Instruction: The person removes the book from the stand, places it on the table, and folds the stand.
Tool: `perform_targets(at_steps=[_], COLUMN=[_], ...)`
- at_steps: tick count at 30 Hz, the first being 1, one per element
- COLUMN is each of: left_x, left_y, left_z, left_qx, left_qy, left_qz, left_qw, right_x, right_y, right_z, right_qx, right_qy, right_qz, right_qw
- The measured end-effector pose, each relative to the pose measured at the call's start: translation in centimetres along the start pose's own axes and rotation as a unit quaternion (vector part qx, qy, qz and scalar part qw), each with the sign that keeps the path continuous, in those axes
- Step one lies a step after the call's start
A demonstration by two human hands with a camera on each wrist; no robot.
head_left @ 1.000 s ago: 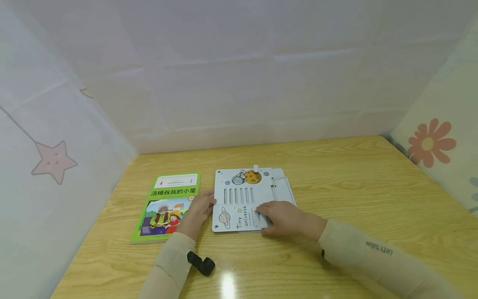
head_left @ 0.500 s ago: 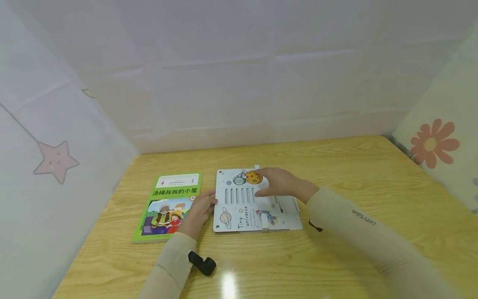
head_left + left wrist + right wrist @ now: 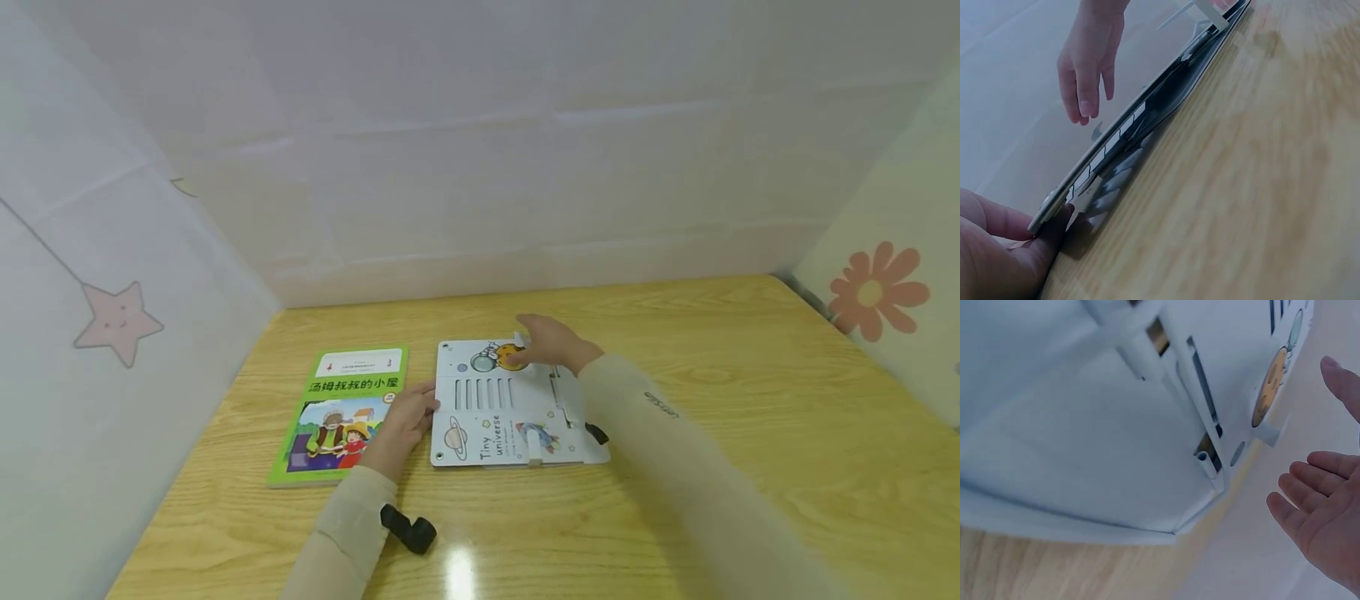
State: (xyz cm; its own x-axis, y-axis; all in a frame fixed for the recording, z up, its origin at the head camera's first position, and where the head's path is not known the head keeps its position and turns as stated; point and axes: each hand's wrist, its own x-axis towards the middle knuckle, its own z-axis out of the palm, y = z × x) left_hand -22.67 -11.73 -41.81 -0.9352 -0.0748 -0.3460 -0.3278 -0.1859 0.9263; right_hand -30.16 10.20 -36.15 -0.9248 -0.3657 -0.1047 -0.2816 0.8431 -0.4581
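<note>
A white folding book stand [image 3: 534,392] printed "Tiny universe", with an astronaut, planets and several slots, lies on the wooden table. My left hand [image 3: 408,421] pinches its left edge; in the left wrist view the thumb is on top and fingers go under, and that edge is tilted up off the table. My right hand [image 3: 555,343] hovers over the stand's far edge, with thumb and fingers spread apart. In the right wrist view a small white page clip [image 3: 1266,434] juts from that edge near the right hand's fingers. Another clip [image 3: 534,446] is at the near edge.
A green picture book [image 3: 341,417] with Chinese lettering lies left of the stand, partly behind my left forearm. A white cloth wall [image 3: 480,208] rises behind the wooden table [image 3: 720,375]. Printed cloths with a star and a flower hang at the sides.
My right hand has left the near clip, which it covered a second ago, and moved away to the stand's far edge. The left hand keeps its hold on the left edge.
</note>
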Motion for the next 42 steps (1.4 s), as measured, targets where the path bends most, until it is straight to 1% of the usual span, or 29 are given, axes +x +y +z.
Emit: perform_targets(at_steps=[6, 15, 21, 26, 36, 42], left_x=[0.0, 0.0, -0.2, -0.3, -0.3, -0.1], left_y=[0.0, 0.3, 0.4, 0.4, 0.2, 0.1], left_z=[0.0, 0.2, 0.3, 0.4, 0.5, 0.6], left_qx=[0.004, 0.004, 0.011, 0.015, 0.017, 0.001], left_qy=[0.005, 0.007, 0.018, 0.017, 0.012, 0.007], left_qz=[-0.006, -0.002, -0.008, -0.012, -0.001, 0.002], left_qw=[1.0, 1.0, 0.9997, 0.9997, 0.9998, 1.0], right_x=[0.9, 1.1, 1.2, 1.1, 0.9, 0.7], right_y=[0.3, 0.1, 0.5, 0.8, 0.8, 0.8], right_z=[1.1, 1.8, 2.3, 2.4, 2.2, 2.2], right_qx=[0.0, 0.001, -0.004, -0.008, -0.021, -0.026], right_qy=[-0.021, -0.04, -0.035, -0.031, -0.026, -0.024], right_qz=[0.014, 0.036, 0.029, 0.028, 0.018, 0.027], right_qw=[1.0, 0.999, 0.999, 0.999, 0.999, 0.999])
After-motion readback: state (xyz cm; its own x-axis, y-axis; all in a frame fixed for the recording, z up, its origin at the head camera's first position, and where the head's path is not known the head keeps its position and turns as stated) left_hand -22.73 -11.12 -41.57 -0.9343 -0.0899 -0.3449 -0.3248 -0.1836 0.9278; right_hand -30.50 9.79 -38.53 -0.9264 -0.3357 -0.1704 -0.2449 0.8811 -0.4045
